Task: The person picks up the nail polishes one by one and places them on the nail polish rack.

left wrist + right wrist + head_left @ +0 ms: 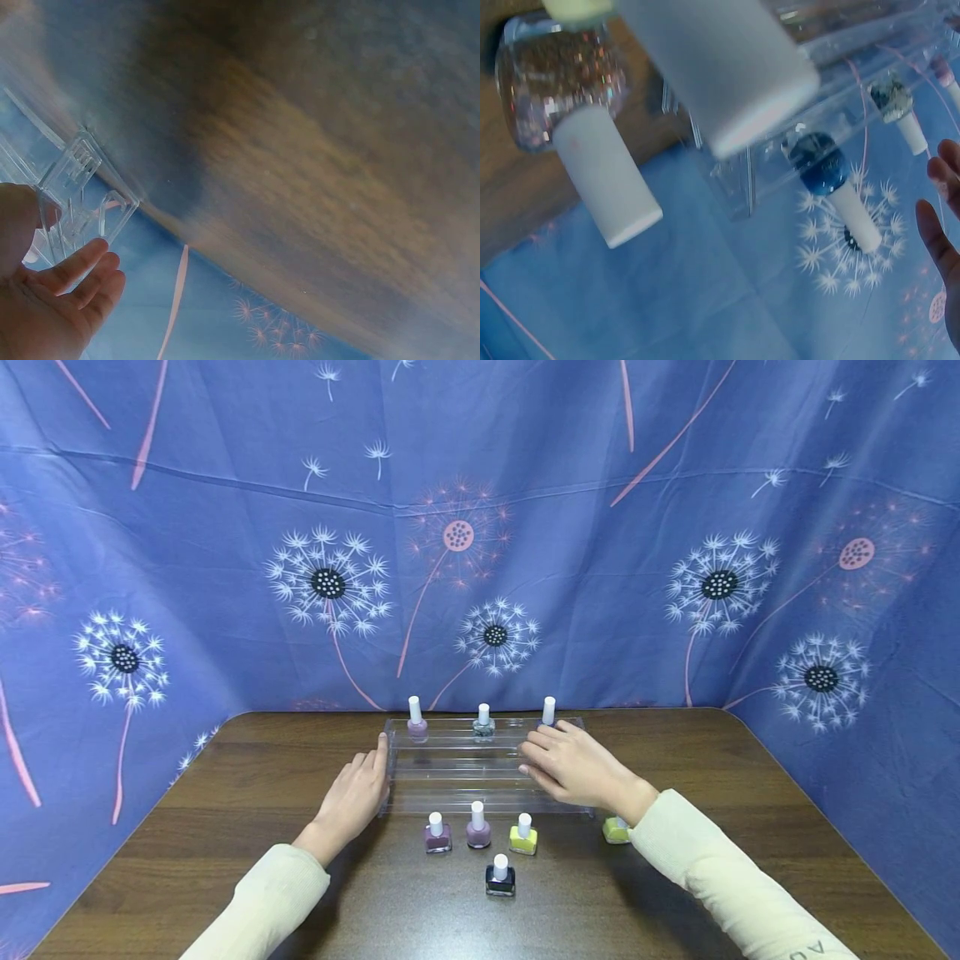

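Note:
A clear stepped display rack stands near the back of the table. My left hand touches its left end, fingers mostly extended beside the clear side panel. Above the rack's right part hovers my right hand; thumb and fingers are apart with nothing between them in the right wrist view. Just behind it, a blue nail polish bottle with a white cap stands on the top step. Also up there are a pale mauve bottle and a grey glitter bottle.
Before the rack stand a dark purple bottle, a mauve bottle, a yellow bottle and a black bottle. Another yellow bottle is partly behind the right sleeve. A copper glitter bottle shows near the right wrist.

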`<state>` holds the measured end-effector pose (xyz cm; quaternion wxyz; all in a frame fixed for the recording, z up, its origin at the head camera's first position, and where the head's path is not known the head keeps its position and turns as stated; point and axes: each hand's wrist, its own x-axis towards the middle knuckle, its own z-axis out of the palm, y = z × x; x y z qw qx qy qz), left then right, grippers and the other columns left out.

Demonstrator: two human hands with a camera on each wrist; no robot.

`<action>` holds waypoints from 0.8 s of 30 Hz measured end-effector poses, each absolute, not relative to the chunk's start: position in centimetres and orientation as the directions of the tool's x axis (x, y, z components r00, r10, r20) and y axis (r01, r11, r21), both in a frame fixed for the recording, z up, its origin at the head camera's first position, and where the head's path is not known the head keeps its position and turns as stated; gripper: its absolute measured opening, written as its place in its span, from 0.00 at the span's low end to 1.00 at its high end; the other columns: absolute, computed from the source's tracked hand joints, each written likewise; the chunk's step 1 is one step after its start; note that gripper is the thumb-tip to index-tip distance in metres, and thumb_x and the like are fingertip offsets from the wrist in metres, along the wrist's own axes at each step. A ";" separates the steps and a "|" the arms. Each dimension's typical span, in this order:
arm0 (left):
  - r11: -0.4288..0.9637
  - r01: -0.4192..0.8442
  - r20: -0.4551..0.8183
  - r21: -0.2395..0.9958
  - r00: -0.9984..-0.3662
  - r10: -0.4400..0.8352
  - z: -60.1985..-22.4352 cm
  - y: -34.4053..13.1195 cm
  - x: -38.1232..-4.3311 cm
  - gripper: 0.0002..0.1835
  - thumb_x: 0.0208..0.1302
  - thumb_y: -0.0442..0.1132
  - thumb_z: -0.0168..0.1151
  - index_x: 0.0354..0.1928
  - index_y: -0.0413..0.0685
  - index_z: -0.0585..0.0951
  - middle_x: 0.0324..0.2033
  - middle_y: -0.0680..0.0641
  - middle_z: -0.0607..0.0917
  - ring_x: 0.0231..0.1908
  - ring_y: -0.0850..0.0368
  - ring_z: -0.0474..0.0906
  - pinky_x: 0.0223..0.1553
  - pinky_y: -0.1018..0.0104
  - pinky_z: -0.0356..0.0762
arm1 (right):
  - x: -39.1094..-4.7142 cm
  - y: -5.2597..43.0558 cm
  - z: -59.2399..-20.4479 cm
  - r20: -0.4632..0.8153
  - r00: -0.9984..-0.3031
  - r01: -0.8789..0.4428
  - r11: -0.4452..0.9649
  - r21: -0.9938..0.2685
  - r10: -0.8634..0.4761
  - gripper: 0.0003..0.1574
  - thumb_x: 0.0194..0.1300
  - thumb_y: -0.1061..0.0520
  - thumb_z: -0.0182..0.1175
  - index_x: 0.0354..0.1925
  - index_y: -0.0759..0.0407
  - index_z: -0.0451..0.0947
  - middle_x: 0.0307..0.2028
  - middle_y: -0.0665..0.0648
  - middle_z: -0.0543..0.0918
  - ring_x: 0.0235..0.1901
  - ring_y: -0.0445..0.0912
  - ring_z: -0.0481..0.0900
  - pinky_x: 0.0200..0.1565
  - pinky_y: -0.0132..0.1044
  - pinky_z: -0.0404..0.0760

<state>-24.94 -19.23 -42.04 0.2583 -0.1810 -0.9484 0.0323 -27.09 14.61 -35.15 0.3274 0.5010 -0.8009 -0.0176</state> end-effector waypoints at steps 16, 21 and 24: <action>0.932 0.319 0.492 -0.175 -0.791 0.363 -41.9 -19.1 -24.8 0.36 0.54 0.37 0.61 0.63 0.27 0.60 0.35 0.41 0.79 0.37 0.47 0.77 0.33 0.59 0.76 | -25.1 14.4 -37.5 0.414 -0.336 -0.823 0.477 0.308 -0.846 0.08 0.62 0.47 0.54 0.33 0.49 0.74 0.28 0.44 0.76 0.32 0.40 0.72 0.33 0.35 0.71; 0.933 0.319 0.494 -0.169 -0.791 0.360 -41.9 -19.1 -24.8 0.37 0.54 0.37 0.62 0.63 0.27 0.60 0.35 0.41 0.79 0.37 0.47 0.77 0.33 0.58 0.76 | -24.7 14.4 -38.3 0.398 -0.319 -0.836 0.453 0.309 -0.860 0.10 0.63 0.47 0.52 0.34 0.49 0.75 0.29 0.44 0.77 0.31 0.40 0.72 0.32 0.35 0.71; 0.932 0.321 0.490 -0.169 -0.793 0.362 -41.9 -19.1 -24.8 0.37 0.54 0.37 0.62 0.63 0.27 0.59 0.36 0.41 0.79 0.37 0.46 0.77 0.34 0.58 0.76 | -24.5 14.2 -38.6 0.391 -0.304 -0.840 0.438 0.320 -0.869 0.09 0.63 0.46 0.52 0.32 0.48 0.73 0.28 0.43 0.76 0.31 0.39 0.72 0.32 0.35 0.71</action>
